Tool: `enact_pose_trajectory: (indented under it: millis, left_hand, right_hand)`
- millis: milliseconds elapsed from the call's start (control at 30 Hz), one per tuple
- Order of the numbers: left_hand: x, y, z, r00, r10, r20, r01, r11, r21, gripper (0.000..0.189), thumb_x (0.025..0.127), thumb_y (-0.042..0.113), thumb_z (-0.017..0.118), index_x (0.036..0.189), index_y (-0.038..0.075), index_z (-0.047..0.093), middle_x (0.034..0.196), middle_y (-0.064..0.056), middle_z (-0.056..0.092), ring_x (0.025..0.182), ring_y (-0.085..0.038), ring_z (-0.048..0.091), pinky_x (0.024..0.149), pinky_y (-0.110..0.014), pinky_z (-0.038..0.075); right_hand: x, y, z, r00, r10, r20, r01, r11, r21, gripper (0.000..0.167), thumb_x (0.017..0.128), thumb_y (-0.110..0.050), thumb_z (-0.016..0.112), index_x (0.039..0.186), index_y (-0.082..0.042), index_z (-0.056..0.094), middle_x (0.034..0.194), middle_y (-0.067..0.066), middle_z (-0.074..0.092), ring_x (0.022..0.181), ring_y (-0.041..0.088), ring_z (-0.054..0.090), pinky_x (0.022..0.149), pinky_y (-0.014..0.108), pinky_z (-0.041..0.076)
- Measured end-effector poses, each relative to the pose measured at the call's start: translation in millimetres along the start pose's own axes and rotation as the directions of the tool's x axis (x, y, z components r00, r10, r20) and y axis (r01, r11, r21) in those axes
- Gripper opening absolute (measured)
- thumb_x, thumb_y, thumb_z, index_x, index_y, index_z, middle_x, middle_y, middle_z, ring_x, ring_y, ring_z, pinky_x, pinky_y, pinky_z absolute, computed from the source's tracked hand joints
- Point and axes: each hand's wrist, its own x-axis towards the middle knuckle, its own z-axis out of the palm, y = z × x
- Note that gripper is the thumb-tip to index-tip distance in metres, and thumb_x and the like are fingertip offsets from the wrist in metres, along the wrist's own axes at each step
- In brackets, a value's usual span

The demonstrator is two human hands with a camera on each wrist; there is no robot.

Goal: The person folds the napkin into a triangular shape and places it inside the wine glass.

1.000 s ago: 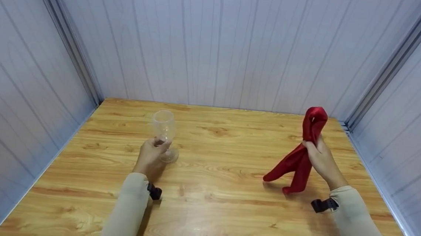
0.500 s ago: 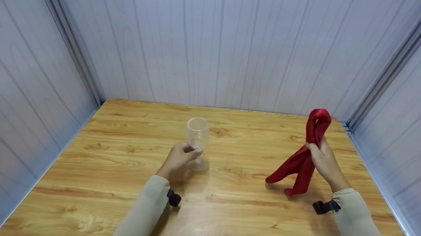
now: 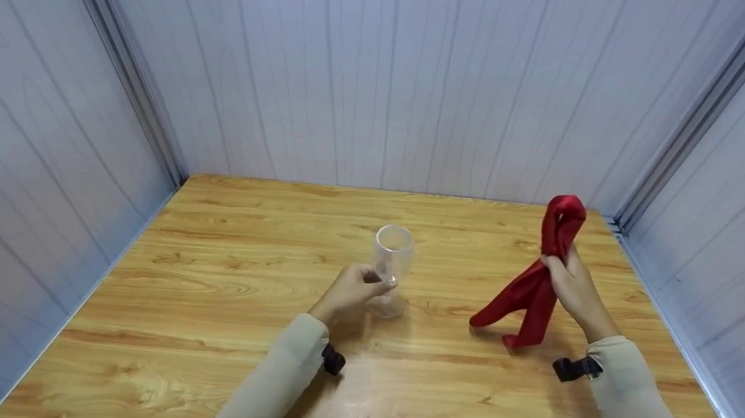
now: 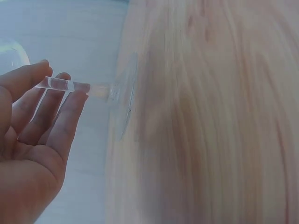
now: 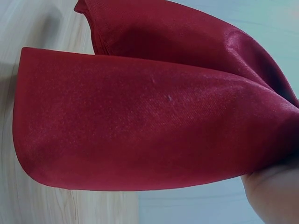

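Note:
In the head view a clear wine glass (image 3: 394, 244) stands upright near the middle of the table. My left hand (image 3: 352, 291) pinches its stem between thumb and fingers. The left wrist view shows the stem (image 4: 65, 85) at the fingertips and the round foot (image 4: 125, 98) close to the wood; whether it touches I cannot tell. Off to the right, my right hand (image 3: 570, 285) grips a red satin cloth (image 3: 530, 292) round its gathered middle. A loop rises above the fist, and two tails hang below. The cloth (image 5: 131, 121) hides most of that hand in the right wrist view.
The wood-grain table (image 3: 207, 328) is bounded by a pale panelled wall (image 3: 387, 85) at the back. More panels stand on the left (image 3: 42, 146) and right (image 3: 724, 247). A wide stretch of table lies between the glass and the cloth.
My left hand has carried the wine glass rightward and slightly nearer, from the left part of the table to the middle. The right hand and the red cloth have hardly moved.

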Motion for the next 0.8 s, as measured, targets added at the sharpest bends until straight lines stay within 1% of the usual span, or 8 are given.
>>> enact_pose_trajectory:
  millis: [100,167,300,433,567,667,800]
  left_hand:
    - [2.8,3.3,9.1,1.0,0.001,0.031,-0.001,1.0,0.0,0.019,0.093,0.017,0.073,0.098,-0.001,0.073,0.096,-0.009,0.073,0.091,-0.019,0.067,0.083,-0.034,0.054]
    - [4.1,5.1,14.5,0.999,-0.011,0.049,0.011,1.0,0.0,0.02,0.093,0.019,0.073,0.097,0.0,0.074,0.098,-0.01,0.074,0.093,-0.02,0.068,0.084,-0.034,0.054]
    - [6.5,6.4,24.0,0.996,-0.006,0.086,0.006,1.0,0.0,0.021,0.092,0.02,0.074,0.091,-0.001,0.073,0.099,-0.013,0.073,0.096,-0.028,0.068,0.084,-0.035,0.054]
    - [7.9,7.9,31.6,0.994,0.004,0.108,-0.001,1.0,-0.029,0.021,0.092,0.017,0.074,0.09,-0.003,0.073,0.098,-0.014,0.074,0.097,-0.032,0.068,0.084,-0.036,0.054]
    - [9.9,7.8,37.2,0.993,0.018,0.118,-0.013,0.999,-0.044,0.019,0.092,0.015,0.074,0.09,-0.005,0.072,0.098,-0.011,0.074,0.095,-0.025,0.069,0.084,-0.034,0.054]
    - [10.8,5.5,39.8,0.993,0.005,0.12,0.0,0.999,-0.042,0.018,0.092,0.015,0.074,0.09,-0.003,0.072,0.097,-0.01,0.073,0.093,-0.022,0.069,0.085,-0.034,0.054]
    - [10.7,3.4,41.3,0.992,-0.011,0.127,0.02,0.997,-0.07,0.019,0.092,0.014,0.074,0.092,-0.004,0.071,0.098,-0.021,0.072,0.094,-0.036,0.068,0.086,-0.043,0.054]
  right_hand:
    - [0.5,-0.3,1.1,1.0,0.005,0.001,-0.005,1.0,0.003,0.047,0.107,-0.025,0.039,0.148,-0.004,0.031,0.109,0.02,0.052,0.09,0.02,0.06,0.085,0.03,0.041]
    - [0.6,-0.3,1.9,1.0,0.008,0.005,-0.008,1.0,0.005,0.045,0.107,-0.025,0.039,0.145,-0.002,0.032,0.11,0.021,0.054,0.09,0.018,0.06,0.086,0.029,0.042]
    - [0.0,0.6,3.1,1.0,0.027,0.004,-0.027,1.0,-0.009,0.041,0.107,-0.023,0.039,0.14,0.0,0.035,0.108,0.021,0.057,0.089,0.016,0.061,0.086,0.029,0.042]
    - [0.1,2.0,4.0,0.999,0.031,-0.01,-0.032,0.999,-0.027,0.04,0.106,-0.023,0.04,0.139,-0.001,0.037,0.107,0.02,0.057,0.088,0.016,0.06,0.086,0.03,0.042]
    - [-0.2,3.0,4.5,1.0,0.025,-0.008,-0.025,0.999,-0.025,0.041,0.106,-0.022,0.04,0.141,-0.001,0.036,0.11,0.021,0.056,0.089,0.016,0.06,0.086,0.031,0.041]
    - [-1.1,3.6,5.1,1.0,0.02,-0.004,-0.02,1.0,-0.017,0.042,0.107,-0.022,0.04,0.142,0.0,0.036,0.111,0.022,0.056,0.089,0.016,0.06,0.087,0.03,0.041]
    - [-1.7,3.6,6.1,1.0,0.015,-0.001,-0.015,1.0,-0.005,0.043,0.107,-0.022,0.04,0.142,0.001,0.036,0.111,0.022,0.056,0.089,0.015,0.06,0.085,0.028,0.042]
